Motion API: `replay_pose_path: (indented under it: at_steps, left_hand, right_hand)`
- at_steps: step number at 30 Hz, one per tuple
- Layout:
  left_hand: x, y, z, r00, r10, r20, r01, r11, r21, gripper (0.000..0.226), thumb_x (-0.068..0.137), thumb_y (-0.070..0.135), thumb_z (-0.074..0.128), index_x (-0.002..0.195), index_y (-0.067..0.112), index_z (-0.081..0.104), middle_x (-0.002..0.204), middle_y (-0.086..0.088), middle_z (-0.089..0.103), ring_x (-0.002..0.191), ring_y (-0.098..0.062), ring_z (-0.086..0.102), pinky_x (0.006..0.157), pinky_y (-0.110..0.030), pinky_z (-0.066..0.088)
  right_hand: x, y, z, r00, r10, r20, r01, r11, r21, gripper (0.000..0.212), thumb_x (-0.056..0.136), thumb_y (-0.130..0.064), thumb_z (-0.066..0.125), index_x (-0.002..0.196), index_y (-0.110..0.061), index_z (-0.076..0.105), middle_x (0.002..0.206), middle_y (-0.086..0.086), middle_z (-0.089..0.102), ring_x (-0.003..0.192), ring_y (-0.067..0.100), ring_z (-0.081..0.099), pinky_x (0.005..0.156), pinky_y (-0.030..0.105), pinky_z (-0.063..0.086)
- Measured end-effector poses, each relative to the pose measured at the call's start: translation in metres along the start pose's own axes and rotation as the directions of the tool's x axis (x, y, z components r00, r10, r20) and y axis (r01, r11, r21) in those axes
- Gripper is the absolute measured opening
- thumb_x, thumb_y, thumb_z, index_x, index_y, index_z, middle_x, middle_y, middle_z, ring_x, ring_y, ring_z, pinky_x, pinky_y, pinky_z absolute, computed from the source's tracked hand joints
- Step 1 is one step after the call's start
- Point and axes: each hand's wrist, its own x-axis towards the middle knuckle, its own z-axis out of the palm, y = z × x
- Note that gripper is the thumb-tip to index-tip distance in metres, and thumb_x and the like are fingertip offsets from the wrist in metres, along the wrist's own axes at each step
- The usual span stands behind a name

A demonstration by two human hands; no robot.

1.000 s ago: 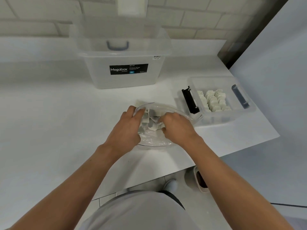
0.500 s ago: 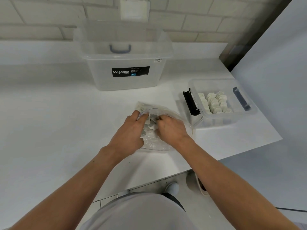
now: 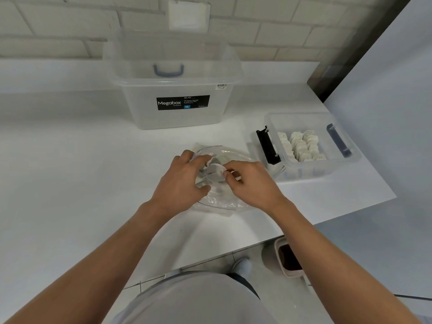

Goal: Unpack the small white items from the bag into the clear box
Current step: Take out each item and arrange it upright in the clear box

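Note:
A clear plastic bag (image 3: 221,202) lies on the white counter in front of me. My left hand (image 3: 184,181) grips the bag's left edge near its opening. My right hand (image 3: 250,183) pinches small white items (image 3: 216,169) at the mouth of the bag. To the right stands the small clear box (image 3: 304,170) with a black latch and a blue handle. Several small white items (image 3: 301,146) lie in rows inside it. What else the bag holds is hidden under my hands.
A large clear Megabox storage bin (image 3: 177,90) stands at the back against the brick wall. The counter edge (image 3: 257,242) runs diagonally below my arms, with floor and a small bin (image 3: 288,258) beneath. A white wall panel rises at the right.
My right hand has drawn back slightly and lifted white items to the bag's mouth. My left hand has kept its hold on the bag's edge. The view has shifted a little.

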Motion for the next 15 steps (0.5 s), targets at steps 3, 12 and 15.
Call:
replay_pose_path:
  at_steps: [3, 12, 15]
  left_hand:
    - [0.000, 0.003, -0.003, 1.000, 0.012, -0.024, -0.013, 0.999, -0.031, 0.063, 0.082, 0.041, 0.077, 0.140, 0.037, 0.053, 0.131, 0.003, 0.043, 0.123, -0.023, 0.038, 0.099, -0.037, 0.045]
    - [0.004, 0.011, -0.014, 0.989, 0.098, -0.114, -0.114, 0.983, -0.141, 0.020, 0.088, 0.041, 0.075, 0.103, 0.028, 0.078, 0.141, 0.003, 0.046, 0.133, -0.020, 0.037, 0.100, -0.024, 0.028]
    - [0.005, 0.013, -0.017, 0.986, 0.053, -0.157, -0.084, 0.976, -0.199, 0.018, 0.085, 0.043, 0.078, 0.099, 0.031, 0.079, 0.136, 0.006, 0.051, 0.129, -0.016, 0.043, 0.097, -0.022, 0.032]
  right_hand:
    - [-0.006, -0.004, -0.014, 0.997, 0.064, 0.037, -0.069, 0.981, 0.181, 0.018, 0.099, -0.019, 0.059, 0.106, -0.024, 0.075, 0.091, -0.013, 0.074, 0.082, 0.005, 0.070, 0.075, 0.019, 0.052]
    - [-0.010, -0.016, -0.034, 0.996, 0.060, 0.059, -0.080, 0.900, 0.428, 0.015, 0.100, -0.017, 0.062, 0.106, -0.024, 0.074, 0.097, -0.007, 0.074, 0.082, 0.022, 0.075, 0.079, 0.053, 0.060]
    - [-0.011, -0.021, -0.033, 0.996, 0.092, -0.001, -0.079, 0.862, 0.501, 0.026, 0.092, -0.022, 0.074, 0.117, -0.026, 0.071, 0.102, -0.009, 0.070, 0.080, 0.017, 0.075, 0.081, 0.050, 0.061]
